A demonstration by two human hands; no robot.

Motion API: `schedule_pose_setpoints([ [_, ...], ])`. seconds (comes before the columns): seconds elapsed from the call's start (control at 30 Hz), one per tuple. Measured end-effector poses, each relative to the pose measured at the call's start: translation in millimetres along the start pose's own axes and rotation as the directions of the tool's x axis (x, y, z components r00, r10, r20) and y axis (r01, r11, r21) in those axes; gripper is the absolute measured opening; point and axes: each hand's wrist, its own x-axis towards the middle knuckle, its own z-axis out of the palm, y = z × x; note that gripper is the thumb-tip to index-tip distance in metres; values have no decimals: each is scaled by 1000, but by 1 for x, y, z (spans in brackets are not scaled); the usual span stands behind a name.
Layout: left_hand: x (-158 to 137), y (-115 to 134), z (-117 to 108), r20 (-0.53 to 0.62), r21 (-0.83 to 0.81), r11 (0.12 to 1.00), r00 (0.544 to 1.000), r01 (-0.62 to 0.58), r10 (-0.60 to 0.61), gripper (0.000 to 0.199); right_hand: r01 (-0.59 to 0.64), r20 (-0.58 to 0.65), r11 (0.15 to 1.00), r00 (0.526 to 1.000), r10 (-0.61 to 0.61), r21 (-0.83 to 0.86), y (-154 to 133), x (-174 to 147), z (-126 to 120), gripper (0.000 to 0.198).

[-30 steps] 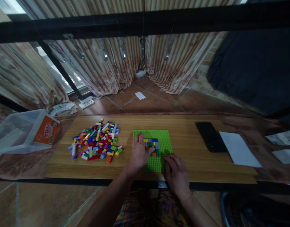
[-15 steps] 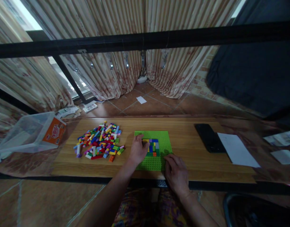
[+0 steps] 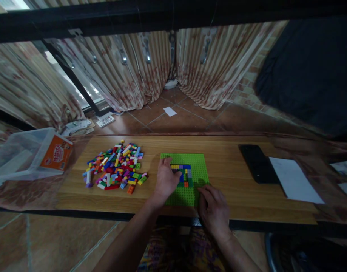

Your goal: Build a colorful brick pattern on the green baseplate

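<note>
A bright green studded baseplate (image 3: 200,162) lies on the wooden board. On its middle is a low, roughly square build of toy bricks (image 3: 189,175) in blue, yellow, green, grey and orange. My left hand (image 3: 165,179) reaches over the plate's left part, fingers extended and thumb apart, the thumb over the bricks. It covers the build's left side; no loose brick shows in it. My right hand (image 3: 214,206) is at the plate's lower right edge, with curled fingers and the thumb pinching that edge. A heap of mixed loose bricks (image 3: 115,166) spreads left of the plate.
The wooden board (image 3: 221,158) also carries a black phone (image 3: 257,163) and a white paper sheet (image 3: 295,179) on the right. A clear plastic box (image 3: 28,153) with an orange label stands at the left. Curtains (image 3: 150,75) and a dark rail (image 3: 173,17) are beyond.
The view has tilted down and come slightly closer. My left hand stays over the left side of the build and my right hand stays at the plate's edge; no brick has visibly moved.
</note>
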Motion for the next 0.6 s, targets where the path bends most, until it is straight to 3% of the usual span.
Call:
schedule_pose_setpoints([
  [0.2, -2, -4, 2, 8, -25, 999, 1000, -22, 22, 49, -2, 5, 1000, 1000, 2, -23, 1, -1, 1, 22],
  [0.43, -7, -13, -3, 39, -65, 985, 986, -160, 163, 47, 9, -15, 1000, 1000, -9, -21, 1, -1, 2, 23],
  [0.6, -10, -7, -10, 106, -29, 991, 985, -132, 134, 63, 6, -23, 1000, 1000, -6, -20, 1, -1, 2, 23],
])
